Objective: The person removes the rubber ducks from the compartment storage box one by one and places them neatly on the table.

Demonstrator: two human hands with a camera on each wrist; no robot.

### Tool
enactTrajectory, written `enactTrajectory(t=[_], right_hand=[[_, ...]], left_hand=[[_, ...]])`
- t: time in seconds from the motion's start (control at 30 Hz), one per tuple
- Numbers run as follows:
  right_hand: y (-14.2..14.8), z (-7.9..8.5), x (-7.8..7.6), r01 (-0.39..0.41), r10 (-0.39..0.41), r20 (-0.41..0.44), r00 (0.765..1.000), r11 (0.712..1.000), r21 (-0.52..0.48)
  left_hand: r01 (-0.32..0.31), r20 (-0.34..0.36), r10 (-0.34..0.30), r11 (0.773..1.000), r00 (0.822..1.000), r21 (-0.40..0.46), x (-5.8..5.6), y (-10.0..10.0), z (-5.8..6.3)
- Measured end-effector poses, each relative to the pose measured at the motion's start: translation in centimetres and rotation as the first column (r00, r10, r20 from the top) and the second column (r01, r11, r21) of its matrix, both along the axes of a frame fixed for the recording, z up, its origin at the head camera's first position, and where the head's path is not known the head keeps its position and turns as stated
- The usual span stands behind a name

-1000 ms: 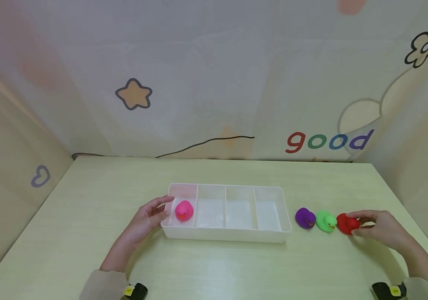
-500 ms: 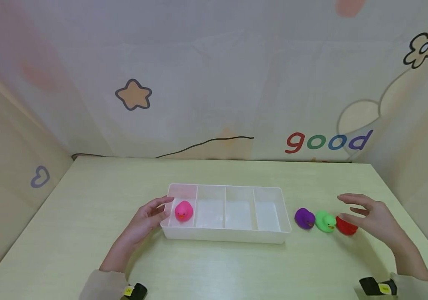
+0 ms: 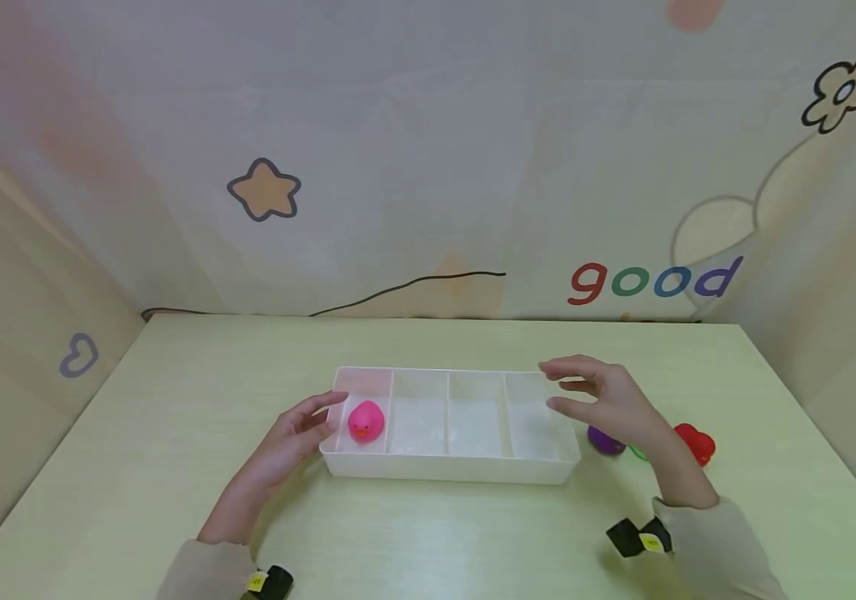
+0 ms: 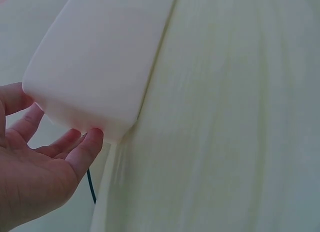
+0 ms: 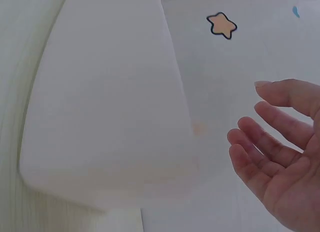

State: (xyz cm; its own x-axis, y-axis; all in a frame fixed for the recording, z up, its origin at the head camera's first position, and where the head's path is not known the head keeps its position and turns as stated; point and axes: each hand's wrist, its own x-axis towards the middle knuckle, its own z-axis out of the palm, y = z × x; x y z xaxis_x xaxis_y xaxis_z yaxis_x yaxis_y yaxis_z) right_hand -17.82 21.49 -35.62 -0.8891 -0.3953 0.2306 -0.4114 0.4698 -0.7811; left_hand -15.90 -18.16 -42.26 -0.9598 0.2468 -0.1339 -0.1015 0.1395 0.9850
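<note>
A white divided tray (image 3: 450, 469) lies on the table, with a pink rubber duck (image 3: 365, 422) in its leftmost compartment. My left hand (image 3: 300, 435) holds the tray's left end, fingers curled at the rim; the left wrist view shows fingertips (image 4: 93, 137) against the end wall. Over the tray's right end hovers my right hand (image 3: 608, 402), fingers loosely bent and nothing between them. Behind that hand and wrist, a purple rubber duck (image 3: 604, 442) and a red rubber duck (image 3: 696, 444) show partly. Only a sliver of the green rubber duck (image 3: 638, 452) is visible.
The light wooden table (image 3: 428, 542) runs back to a printed cloth wall (image 3: 412, 208). More cloth hangs at both sides. Black wrist straps (image 3: 639, 537) sit on the sleeves.
My right hand has let go of the red duck, lifted, and moved left to the tray's right end. My left hand, the tray and the ducks stay in place.
</note>
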Motion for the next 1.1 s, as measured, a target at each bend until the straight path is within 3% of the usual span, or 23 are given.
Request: enactTrajectory(t=[0.27, 0.47, 0.83, 1.1], right_hand=[[-7.6, 0.6, -1.1, -0.184, 0.187, 0.034, 0.982, 0.98, -0.068], [-12.9, 0.5, -1.8, -0.248, 0.252, 0.099, 0.963, 0.967, -0.048], [-18.8, -1.8, -2.5, -0.268, 0.26, 0.167, 0.951, 0.963, 0.027], [-20.7, -3.0, -2.6, -0.244, 0.217, 0.134, 0.967, 0.942, 0.233]], left_hand=[[0.023, -0.026, -0.024, 0.999, 0.999, -0.04, -0.1, -0.2, 0.1], [0.022, -0.029, -0.024, 0.998, 0.999, -0.058, -0.2, -0.4, 0.1], [0.06, -0.029, -0.06, 0.998, 0.998, -0.016, -0.3, -0.4, 0.2], [0.053, -0.023, -0.053, 0.999, 0.998, -0.007, -0.2, -0.4, 0.2]])
